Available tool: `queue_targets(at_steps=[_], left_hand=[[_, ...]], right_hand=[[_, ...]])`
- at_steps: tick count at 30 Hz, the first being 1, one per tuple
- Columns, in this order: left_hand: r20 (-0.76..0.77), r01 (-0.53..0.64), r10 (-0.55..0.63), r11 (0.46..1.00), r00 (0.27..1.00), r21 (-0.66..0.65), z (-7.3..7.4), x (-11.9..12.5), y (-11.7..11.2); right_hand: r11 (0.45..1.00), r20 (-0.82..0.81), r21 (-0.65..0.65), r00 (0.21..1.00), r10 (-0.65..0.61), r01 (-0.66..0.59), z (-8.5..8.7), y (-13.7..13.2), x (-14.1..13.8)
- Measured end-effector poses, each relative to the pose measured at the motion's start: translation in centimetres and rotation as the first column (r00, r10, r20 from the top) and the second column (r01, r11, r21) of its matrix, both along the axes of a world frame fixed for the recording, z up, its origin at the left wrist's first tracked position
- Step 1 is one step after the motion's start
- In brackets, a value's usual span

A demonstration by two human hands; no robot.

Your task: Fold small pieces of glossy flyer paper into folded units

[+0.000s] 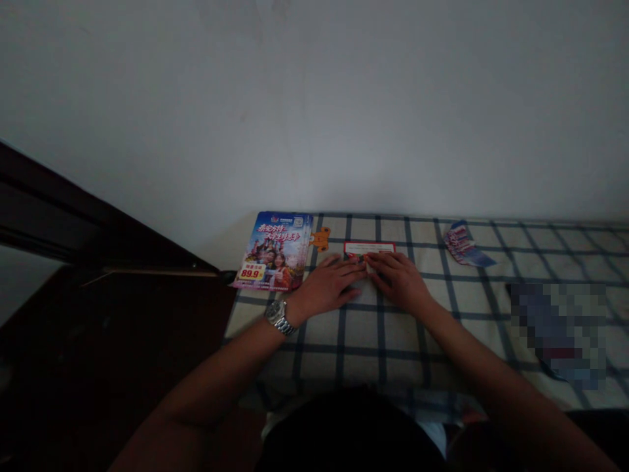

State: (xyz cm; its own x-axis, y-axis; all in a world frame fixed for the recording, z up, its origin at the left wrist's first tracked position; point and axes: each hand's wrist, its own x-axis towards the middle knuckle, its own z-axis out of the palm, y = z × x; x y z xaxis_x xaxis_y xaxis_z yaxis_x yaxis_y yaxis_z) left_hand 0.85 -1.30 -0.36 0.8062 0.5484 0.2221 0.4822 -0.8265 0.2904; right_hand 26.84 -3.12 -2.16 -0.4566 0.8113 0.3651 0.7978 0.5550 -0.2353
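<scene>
A small paper leaflet (369, 248) with a red border and a pale panel lies on the checked cloth, its near part covered by my fingers. My left hand (334, 283), with a metal watch on the wrist, has its fingers reaching over the leaflet's near left side. From the right, my right hand (399, 280) holds the near edge with bent fingers, thumb tucked below. The two hands' fingertips almost meet at the leaflet's middle. To the left of my left hand lies a stack of printed flyers (272, 252) in blue and pink.
An orange bear-shaped piece (321, 238) lies between the stack and the leaflet. Folded, fanned papers (464, 244) rest on the right of the checked tablecloth (319, 357). A blurred-out flat dark item (550, 331) is nearer on the right. A pale wall (314, 118) rises behind.
</scene>
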Motion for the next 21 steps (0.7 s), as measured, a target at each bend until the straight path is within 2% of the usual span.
queue_targets(at_steps=[9, 17, 21], left_hand=[[-0.009, 0.001, -0.001, 1.0, 1.0, -0.016, 0.26, 0.09, 0.09], [-0.014, 0.037, -0.037, 0.999, 0.999, -0.01, -0.54, -0.28, 0.46], [0.006, 0.028, -0.028, 1.0, 1.0, -0.002, -0.18, -0.16, 0.47]], right_hand=[[1.0, -0.007, -0.007, 1.0, -0.008, 0.008, -0.31, 0.06, -0.03], [1.0, -0.02, -0.003, 1.0, -0.016, 0.016, -0.24, 0.02, -0.1], [1.0, -0.023, -0.011, 1.0, -0.018, 0.018, -0.55, 0.07, -0.05]])
